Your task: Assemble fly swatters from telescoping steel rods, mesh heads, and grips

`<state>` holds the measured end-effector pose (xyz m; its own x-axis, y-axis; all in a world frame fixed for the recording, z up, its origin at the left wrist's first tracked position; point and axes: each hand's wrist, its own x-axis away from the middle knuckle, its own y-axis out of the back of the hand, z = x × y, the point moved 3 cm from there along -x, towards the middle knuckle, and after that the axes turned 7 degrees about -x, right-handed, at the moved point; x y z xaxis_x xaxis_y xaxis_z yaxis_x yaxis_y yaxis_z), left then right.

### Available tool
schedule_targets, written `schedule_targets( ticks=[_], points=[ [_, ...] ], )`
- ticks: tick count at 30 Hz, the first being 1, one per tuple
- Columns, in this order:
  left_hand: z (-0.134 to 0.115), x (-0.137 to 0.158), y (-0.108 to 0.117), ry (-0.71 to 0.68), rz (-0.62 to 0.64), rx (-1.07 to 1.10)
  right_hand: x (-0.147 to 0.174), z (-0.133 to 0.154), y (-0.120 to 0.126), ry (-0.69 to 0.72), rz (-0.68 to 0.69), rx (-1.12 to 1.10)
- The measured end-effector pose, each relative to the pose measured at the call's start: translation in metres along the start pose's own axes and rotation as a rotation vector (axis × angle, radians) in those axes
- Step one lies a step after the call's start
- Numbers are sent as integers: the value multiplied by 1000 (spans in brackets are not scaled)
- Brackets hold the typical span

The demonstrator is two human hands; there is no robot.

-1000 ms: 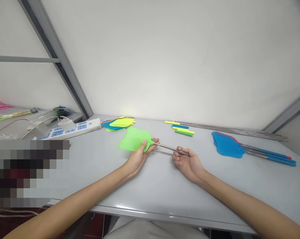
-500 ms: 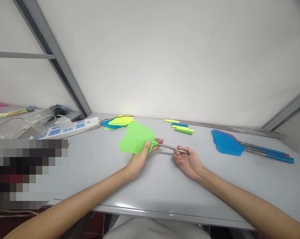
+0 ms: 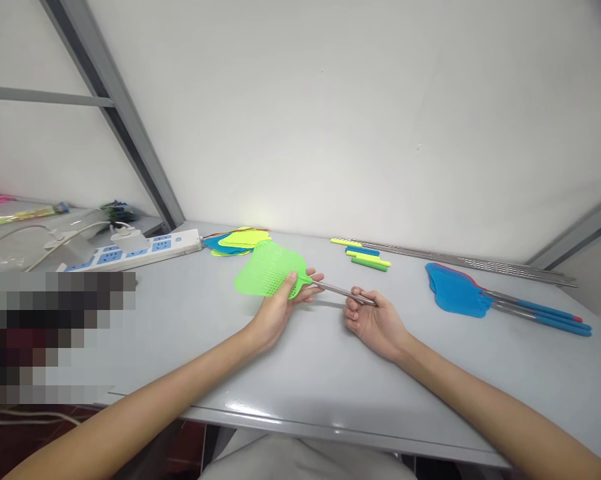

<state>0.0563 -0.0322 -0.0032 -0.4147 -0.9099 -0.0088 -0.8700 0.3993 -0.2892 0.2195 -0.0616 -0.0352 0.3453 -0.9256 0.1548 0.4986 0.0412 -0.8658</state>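
Between my hands, above the table, is a green fly swatter (image 3: pixel 270 268) with a perforated head and a thin metal rod (image 3: pixel 333 288). My left hand (image 3: pixel 279 303) grips the head near its neck, thumb on top and fingers behind. My right hand (image 3: pixel 370 317) has its fingers curled round the rod's far end. To the right lie blue swatters (image 3: pixel 458 293) with metal rods and blue grips, a red one partly hidden beneath. Coloured handle sleeves (image 3: pixel 368 259) in blue, yellow and green rest behind my right hand.
Loose swatter heads (image 3: pixel 238 240) in yellow and blue are stacked at the back left. Several metal rods (image 3: pixel 460 259) lie along the wall. A white power strip (image 3: pixel 135 252) with cords sits at the left. The table's front edge (image 3: pixel 340 437) runs close to my body.
The view has shifted slightly. The swatter's head has tipped a little, and the left fingers are spread more behind its neck. Both hands keep their hold.
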Motion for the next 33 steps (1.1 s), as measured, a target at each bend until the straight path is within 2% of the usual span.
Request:
schedule_targets(
  ticks=[7,11,16,19,24,33],
  points=[
    [-2,1,0,30,-5,-26,-2,1,1,-11,-34,48],
    [-12,7,-5,-103,-22,-131,-3,-1,-1,-18,-25,117],
    [-23,16,-9,-242,-126,-342,-3,-3,-1,-41,-22,228],
    [-24,16,-9,-250,-168,-327,-2,-4,-1,-66,-8,271],
    [-20,12,-8,-241,-151,-336,-2,-5,-2,-76,2,281],
    [-18,9,-2,-296,-145,-563,-4,-6,0,-83,10,284]
  ],
)
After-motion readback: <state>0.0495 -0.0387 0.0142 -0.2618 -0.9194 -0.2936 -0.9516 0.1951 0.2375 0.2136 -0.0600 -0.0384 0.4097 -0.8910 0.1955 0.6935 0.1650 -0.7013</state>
